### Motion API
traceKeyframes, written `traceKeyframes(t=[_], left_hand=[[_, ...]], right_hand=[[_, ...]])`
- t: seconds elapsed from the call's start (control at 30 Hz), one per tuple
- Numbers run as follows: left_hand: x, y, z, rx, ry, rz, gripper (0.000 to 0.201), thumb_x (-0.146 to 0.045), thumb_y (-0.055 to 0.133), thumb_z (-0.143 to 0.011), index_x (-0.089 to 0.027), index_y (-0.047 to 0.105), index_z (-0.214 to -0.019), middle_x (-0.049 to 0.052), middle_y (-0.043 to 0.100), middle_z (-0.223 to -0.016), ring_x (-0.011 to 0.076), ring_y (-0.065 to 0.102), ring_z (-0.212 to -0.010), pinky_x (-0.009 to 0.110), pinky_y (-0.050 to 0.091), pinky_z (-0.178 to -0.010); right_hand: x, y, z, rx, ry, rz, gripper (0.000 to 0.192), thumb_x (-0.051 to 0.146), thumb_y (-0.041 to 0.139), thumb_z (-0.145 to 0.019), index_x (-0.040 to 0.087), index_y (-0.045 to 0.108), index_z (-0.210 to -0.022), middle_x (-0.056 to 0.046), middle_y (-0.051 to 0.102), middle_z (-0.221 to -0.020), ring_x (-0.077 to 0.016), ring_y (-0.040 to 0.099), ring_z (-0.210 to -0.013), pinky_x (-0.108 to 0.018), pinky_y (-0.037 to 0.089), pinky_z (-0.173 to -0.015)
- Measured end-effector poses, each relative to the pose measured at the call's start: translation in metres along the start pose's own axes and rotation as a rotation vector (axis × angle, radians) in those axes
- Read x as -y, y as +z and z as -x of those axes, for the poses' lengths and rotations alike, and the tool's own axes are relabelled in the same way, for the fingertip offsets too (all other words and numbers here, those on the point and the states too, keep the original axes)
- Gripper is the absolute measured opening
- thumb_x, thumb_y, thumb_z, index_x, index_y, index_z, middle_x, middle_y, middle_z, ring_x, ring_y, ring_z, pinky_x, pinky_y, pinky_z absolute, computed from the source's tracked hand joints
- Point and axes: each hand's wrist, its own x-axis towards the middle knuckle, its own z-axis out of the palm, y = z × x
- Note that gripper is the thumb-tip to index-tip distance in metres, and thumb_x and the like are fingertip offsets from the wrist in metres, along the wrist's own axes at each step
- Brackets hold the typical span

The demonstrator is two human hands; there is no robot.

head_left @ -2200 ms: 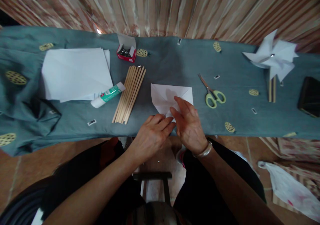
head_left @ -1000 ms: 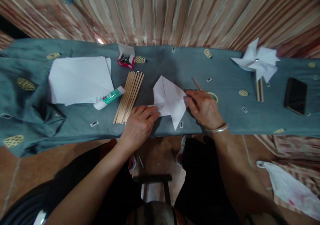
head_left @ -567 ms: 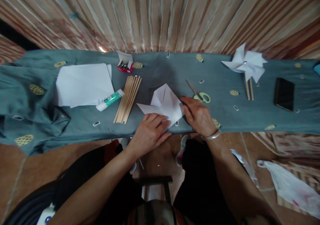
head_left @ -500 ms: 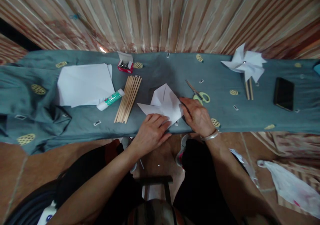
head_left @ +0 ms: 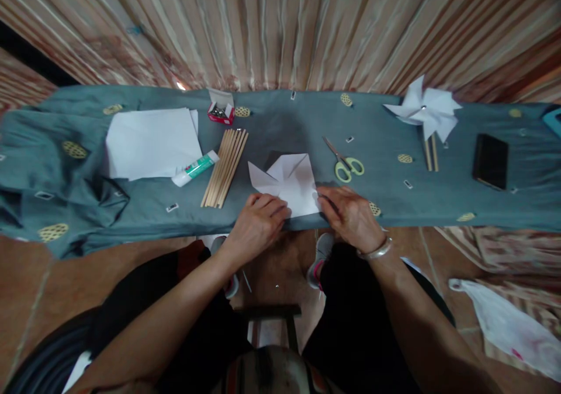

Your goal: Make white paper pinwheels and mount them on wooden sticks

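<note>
Striped curtain backs your cloth-covered worktop (head_left: 280,126), where one folded paper (head_left: 287,183) lies at the near edge. Your two hands, left hand (head_left: 258,221) and right hand (head_left: 350,215), pinch its lower corners. Around it lie one pair of scissors (head_left: 344,161), one glue tube (head_left: 195,168), one bundle of sticks (head_left: 224,166) and one finished pinwheel (head_left: 424,112).

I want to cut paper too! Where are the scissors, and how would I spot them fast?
Look at the long table with the grey-blue cloth. Just past the right hand, to the right of the folded white paper, lie the scissors. They lie flat on the cloth, and they are the only thing there with pale green loop handles and thin metal blades.
</note>
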Motion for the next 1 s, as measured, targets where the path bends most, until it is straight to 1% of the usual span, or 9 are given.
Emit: traceKeyframes(t=[0.17, 0.27, 0.33, 0.4, 0.53, 0.63, 0.73, 0.9, 1.0], left_hand=[[0.000, -0.001, 0.001, -0.019, 0.021, -0.014, 0.015, -0.016, 0.053, -0.093, -0.015, 0.067, -0.098, 0.005, 0.072, -0.103, 0.0199, 0.061, -0.090, 0.037, 0.040, -0.082], [0.001, -0.002, 0.003, -0.035, 0.028, -0.027, 0.017, -0.014, 0.051, -0.093, -0.014, 0.067, -0.098, 0.005, 0.073, -0.101, 0.0188, 0.062, -0.088, 0.037, 0.041, -0.083], [0.002, -0.003, 0.004, -0.036, 0.030, -0.032, 0.019, -0.013, 0.050, -0.094, -0.013, 0.068, -0.099, 0.006, 0.073, -0.100, 0.0184, 0.063, -0.088, 0.037, 0.042, -0.083], [0.002, -0.003, 0.005, -0.040, 0.032, -0.027, 0.019, -0.013, 0.050, -0.094, -0.014, 0.068, -0.099, 0.006, 0.073, -0.100, 0.0183, 0.064, -0.088, 0.037, 0.043, -0.083], [0.004, -0.004, 0.008, -0.087, 0.048, -0.014, 0.020, -0.013, 0.049, -0.094, -0.013, 0.069, -0.096, 0.006, 0.074, -0.099, 0.0176, 0.066, -0.087, 0.037, 0.044, -0.082], [0.005, -0.005, 0.010, -0.089, 0.045, -0.008, 0.019, -0.012, 0.050, -0.094, -0.015, 0.068, -0.097, 0.006, 0.074, -0.099, 0.0167, 0.067, -0.087, 0.035, 0.044, -0.083], [0.006, -0.006, 0.011, -0.071, 0.033, -0.004, 0.019, -0.012, 0.050, -0.093, -0.015, 0.068, -0.098, 0.006, 0.074, -0.100, 0.0167, 0.067, -0.087, 0.035, 0.044, -0.083], [0.007, -0.007, 0.013, -0.085, 0.043, -0.001, 0.018, -0.012, 0.050, -0.093, -0.014, 0.067, -0.098, 0.006, 0.074, -0.099, 0.0164, 0.067, -0.085, 0.034, 0.042, -0.083], [0.007, -0.006, 0.013, -0.079, 0.046, -0.008, 0.017, -0.011, 0.051, -0.093, -0.015, 0.068, -0.095, 0.006, 0.074, -0.099, 0.0169, 0.066, -0.087, 0.034, 0.042, -0.082]], right_hand=[[0.003, -0.002, 0.003, 0.020, -0.029, -0.084, 0.034, 0.017, 0.049, -0.088, 0.017, 0.063, -0.119, -0.014, 0.061, -0.131, -0.0281, 0.056, -0.122, -0.049, 0.046, -0.105], [0.004, -0.001, 0.004, 0.073, -0.036, -0.145, 0.041, 0.021, 0.061, -0.082, 0.018, 0.060, -0.123, -0.015, 0.049, -0.145, -0.0304, 0.047, -0.133, -0.051, 0.042, -0.108], [0.004, 0.002, 0.005, 0.092, -0.036, -0.169, 0.046, 0.024, 0.067, -0.078, 0.019, 0.058, -0.123, -0.014, 0.042, -0.150, -0.0316, 0.041, -0.138, -0.052, 0.040, -0.110], [0.003, 0.004, 0.006, 0.095, -0.034, -0.176, 0.044, 0.024, 0.068, -0.079, 0.021, 0.058, -0.121, -0.013, 0.039, -0.152, -0.0318, 0.037, -0.140, -0.053, 0.038, -0.111], [0.005, 0.004, 0.006, 0.086, -0.034, -0.184, 0.030, 0.017, 0.062, -0.082, 0.021, 0.061, -0.112, -0.013, 0.041, -0.151, -0.0303, 0.040, -0.139, -0.053, 0.039, -0.111], [0.007, 0.001, 0.006, 0.077, -0.037, -0.213, 0.022, 0.015, 0.058, -0.083, 0.022, 0.064, -0.103, -0.011, 0.046, -0.148, -0.0292, 0.043, -0.137, -0.054, 0.041, -0.109], [0.009, -0.001, 0.007, 0.084, -0.023, -0.244, 0.017, 0.015, 0.058, -0.082, 0.022, 0.066, -0.097, -0.010, 0.049, -0.146, -0.0289, 0.047, -0.135, -0.054, 0.042, -0.109], [0.009, -0.004, 0.007, 0.113, 0.002, -0.275, 0.013, 0.016, 0.060, -0.083, 0.020, 0.068, -0.093, -0.013, 0.052, -0.144, -0.0283, 0.050, -0.132, -0.052, 0.044, -0.107], [0.010, -0.005, 0.007, 0.115, -0.006, -0.296, 0.010, 0.018, 0.060, -0.085, 0.020, 0.069, -0.090, -0.012, 0.055, -0.141, -0.0274, 0.053, -0.130, -0.050, 0.046, -0.106]])
